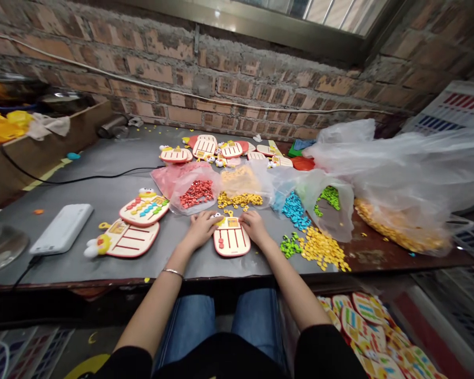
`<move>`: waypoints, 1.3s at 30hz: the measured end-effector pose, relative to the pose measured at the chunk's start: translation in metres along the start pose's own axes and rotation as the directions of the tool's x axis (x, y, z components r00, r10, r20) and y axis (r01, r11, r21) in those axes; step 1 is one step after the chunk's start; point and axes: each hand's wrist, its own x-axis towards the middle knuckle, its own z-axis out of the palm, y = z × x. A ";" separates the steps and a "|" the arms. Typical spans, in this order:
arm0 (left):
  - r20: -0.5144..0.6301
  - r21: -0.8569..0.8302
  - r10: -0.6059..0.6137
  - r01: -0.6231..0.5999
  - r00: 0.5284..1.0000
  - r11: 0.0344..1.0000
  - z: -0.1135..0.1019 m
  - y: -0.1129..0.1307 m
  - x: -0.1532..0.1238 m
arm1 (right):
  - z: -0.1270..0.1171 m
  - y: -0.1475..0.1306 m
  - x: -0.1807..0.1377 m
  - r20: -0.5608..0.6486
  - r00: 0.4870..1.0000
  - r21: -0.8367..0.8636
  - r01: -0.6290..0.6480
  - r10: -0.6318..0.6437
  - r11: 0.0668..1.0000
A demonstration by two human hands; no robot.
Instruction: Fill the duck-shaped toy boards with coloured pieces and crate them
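A cream toy board (233,243) with a red rim and several slots lies flat on the grey table covering before me. Red beads (221,243) sit in its leftmost slot; the other slots show no beads. A small white-and-yellow bird head is at its top left corner. My left hand (199,230) has its fingers closed on that corner, beside the bird head. On the opposite side, my right hand (254,227) grips the upper right edge with bent fingers. Just behind the board are yellow beads (240,200) and a bag of red beads (197,193).
Blue beads (296,210), green beads (289,245) and a yellow bead pile (324,248) lie to the right. Two toy boards (132,239) overlap at left, near a white power bank (62,229). More boards (205,146) line the back. Finished-looking boards (363,321) fill a container below right.
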 end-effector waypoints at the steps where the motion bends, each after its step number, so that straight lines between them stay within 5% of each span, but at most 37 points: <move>1: 0.003 -0.004 -0.006 0.006 1.000 1.000 0.000 0.000 0.000 | 0.001 0.001 0.002 0.018 1.000 -0.046 0.004 -0.003 0.999; 5: 0.007 -0.027 -0.034 0.034 0.999 0.999 -0.001 0.001 0.000 | -0.006 -0.001 -0.009 0.093 0.996 -0.059 0.005 0.000 0.998; 9: 0.024 -0.062 -0.039 0.040 0.999 0.997 0.000 0.001 0.000 | -0.013 -0.010 -0.023 0.181 0.983 0.114 -0.048 0.027 0.992; 13: 0.030 -0.097 -0.043 0.046 0.999 0.994 -0.001 0.001 0.000 | 0.005 -0.027 -0.015 0.226 0.967 0.289 -0.184 0.120 0.940; 18: 0.035 -0.127 -0.045 0.049 0.998 0.991 -0.002 0.001 -0.002 | 0.033 -0.050 -0.004 0.282 0.954 0.365 -0.203 0.099 0.909; 24: 0.023 -0.111 -0.038 0.041 0.999 0.993 -0.003 0.002 -0.006 | 0.016 -0.041 0.004 0.508 0.861 0.532 -0.283 -0.034 0.798; 29: -0.005 -0.065 -0.026 0.026 1.000 0.998 -0.003 0.004 -0.007 | 0.037 -0.030 0.067 0.239 0.971 0.285 -0.085 0.015 0.955; 34: -0.024 -0.002 -0.079 0.079 0.997 0.997 -0.004 0.003 -0.007 | 0.088 -0.035 0.130 0.331 0.931 -0.165 0.216 -0.152 0.962; 36: -0.022 0.015 -0.090 0.091 0.996 0.996 -0.004 0.003 -0.007 | 0.095 -0.036 0.140 0.362 0.917 -0.186 0.247 -0.167 0.951; 39: -0.012 0.023 -0.099 0.099 0.995 0.995 -0.005 0.003 -0.006 | 0.081 -0.035 0.132 0.261 0.948 0.000 0.190 -0.184 0.982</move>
